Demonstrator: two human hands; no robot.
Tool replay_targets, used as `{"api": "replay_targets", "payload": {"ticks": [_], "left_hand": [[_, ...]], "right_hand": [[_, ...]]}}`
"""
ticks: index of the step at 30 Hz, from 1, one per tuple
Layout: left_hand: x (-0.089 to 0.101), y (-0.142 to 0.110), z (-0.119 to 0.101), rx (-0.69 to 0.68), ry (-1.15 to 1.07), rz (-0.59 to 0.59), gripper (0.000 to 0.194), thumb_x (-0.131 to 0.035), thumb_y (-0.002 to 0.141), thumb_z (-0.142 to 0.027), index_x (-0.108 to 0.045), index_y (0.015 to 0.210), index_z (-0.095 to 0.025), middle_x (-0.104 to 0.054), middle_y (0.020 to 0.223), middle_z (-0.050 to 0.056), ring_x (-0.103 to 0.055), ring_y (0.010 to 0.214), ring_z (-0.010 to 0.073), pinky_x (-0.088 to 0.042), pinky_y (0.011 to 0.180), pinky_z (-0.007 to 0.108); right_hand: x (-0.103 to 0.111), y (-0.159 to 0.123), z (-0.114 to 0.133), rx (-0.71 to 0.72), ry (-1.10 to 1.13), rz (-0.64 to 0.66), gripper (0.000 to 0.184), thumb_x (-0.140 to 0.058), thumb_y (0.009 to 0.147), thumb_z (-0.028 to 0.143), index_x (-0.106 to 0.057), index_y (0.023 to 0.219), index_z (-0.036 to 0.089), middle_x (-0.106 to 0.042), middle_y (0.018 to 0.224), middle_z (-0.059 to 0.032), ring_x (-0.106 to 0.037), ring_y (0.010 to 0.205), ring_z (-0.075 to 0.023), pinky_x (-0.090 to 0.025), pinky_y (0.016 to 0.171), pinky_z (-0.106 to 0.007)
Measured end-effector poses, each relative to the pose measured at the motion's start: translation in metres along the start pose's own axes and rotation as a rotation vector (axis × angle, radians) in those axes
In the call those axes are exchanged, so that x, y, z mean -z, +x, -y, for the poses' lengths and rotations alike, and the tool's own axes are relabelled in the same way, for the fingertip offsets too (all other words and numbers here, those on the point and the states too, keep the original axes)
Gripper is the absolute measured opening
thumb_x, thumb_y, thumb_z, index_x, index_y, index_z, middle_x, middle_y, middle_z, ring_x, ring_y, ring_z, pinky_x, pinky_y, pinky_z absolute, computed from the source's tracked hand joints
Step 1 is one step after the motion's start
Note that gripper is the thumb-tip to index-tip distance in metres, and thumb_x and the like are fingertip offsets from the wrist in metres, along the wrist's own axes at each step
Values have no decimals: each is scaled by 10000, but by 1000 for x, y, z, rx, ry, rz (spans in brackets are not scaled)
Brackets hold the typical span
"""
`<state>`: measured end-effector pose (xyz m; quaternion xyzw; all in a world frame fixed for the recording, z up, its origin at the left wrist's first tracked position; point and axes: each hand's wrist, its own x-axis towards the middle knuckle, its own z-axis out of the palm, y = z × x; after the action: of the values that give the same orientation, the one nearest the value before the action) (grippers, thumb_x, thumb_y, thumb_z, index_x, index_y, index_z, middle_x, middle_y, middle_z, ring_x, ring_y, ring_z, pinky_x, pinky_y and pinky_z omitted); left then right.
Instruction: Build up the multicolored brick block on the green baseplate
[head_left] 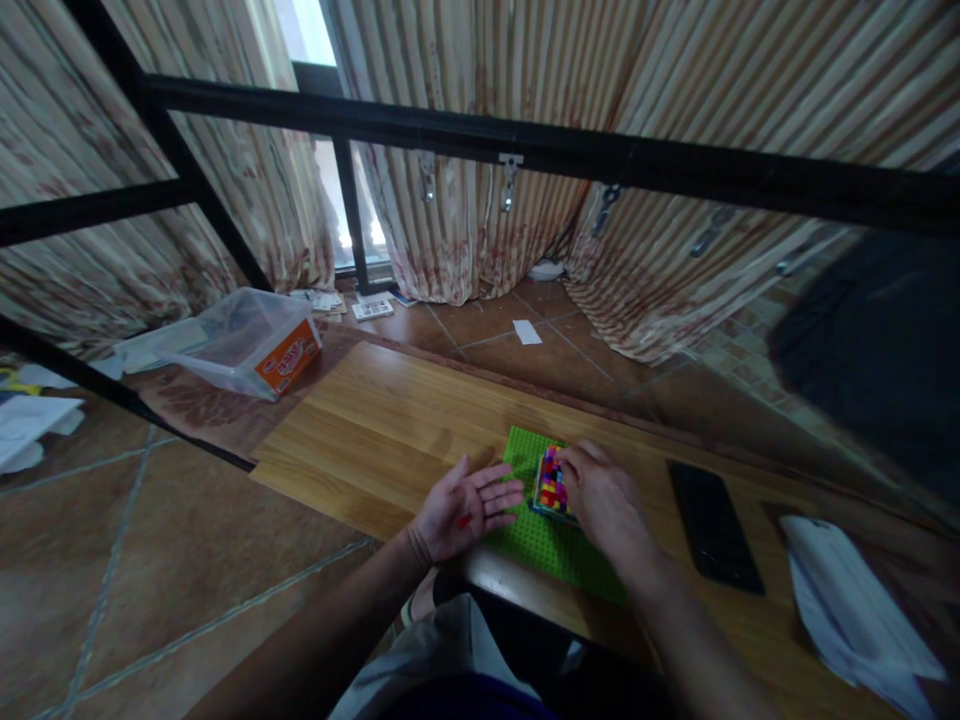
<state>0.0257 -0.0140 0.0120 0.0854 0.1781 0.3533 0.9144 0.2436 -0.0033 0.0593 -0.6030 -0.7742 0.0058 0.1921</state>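
My left hand (466, 508) lies palm up with its fingers stretched out. On the palm rests a small red piece (464, 521), likely a toy brick. A green studded baseplate (559, 555) lies on the wooden table, partly under both hands. On it stands a low block of building bricks (553, 482), its top covered in pink, red, yellow, purple and orange pieces. My right hand (602, 492) reaches over the right side of this block, fingers bent together and touching or just above its top. Whatever is between those fingertips is hidden, as is the block's right part.
Right of the baseplate lies a black phone (715, 525), with a white packet (855, 600) beyond it. A clear plastic box (247, 345) with an orange label stands beyond the table's left end. A black metal bar (465, 135) with hanging clips crosses ahead, before striped curtains (495, 230).
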Motion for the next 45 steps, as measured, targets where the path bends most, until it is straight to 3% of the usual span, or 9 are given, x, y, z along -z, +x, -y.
{"api": "replay_targets", "payload": {"ticks": [12, 21, 37, 45], "left_hand": [[-1, 0, 0, -4, 6, -5, 555, -333, 963, -524, -593, 1210, -100, -668, 1151, 170, -627, 1057, 243, -402, 951, 380], [0, 0, 0, 0, 15, -16, 553, -317, 967, -522, -599, 1201, -108, -672, 1149, 166, -630, 1053, 237, -409, 946, 373], [1, 0, 1, -4, 22, -15, 558, -318, 966, -524, -593, 1217, -108, -664, 1167, 167, -622, 1067, 241, -403, 952, 375], [2, 0, 1, -1, 24, -7, 554, -321, 965, -523, -594, 1216, -111, -661, 1176, 165, -615, 1084, 240, -393, 965, 376]], "right_hand": [[6, -9, 1, -192, 228, -168, 238, -504, 869, 330, -698, 911, 199, -643, 970, -73, -584, 921, -214, -460, 836, -353], [-11, -9, -6, -356, 468, -209, 278, -541, 840, 413, -714, 910, 207, -655, 996, -83, -591, 970, -223, -450, 904, -404], [-15, -9, -6, -433, 598, -228, 249, -575, 799, 401, -725, 874, 216, -683, 955, -62, -612, 886, -202, -470, 844, -376], [-10, -9, -4, -390, 557, -218, 289, -525, 846, 425, -722, 878, 216, -688, 955, -67, -610, 908, -206, -453, 874, -382]]}}
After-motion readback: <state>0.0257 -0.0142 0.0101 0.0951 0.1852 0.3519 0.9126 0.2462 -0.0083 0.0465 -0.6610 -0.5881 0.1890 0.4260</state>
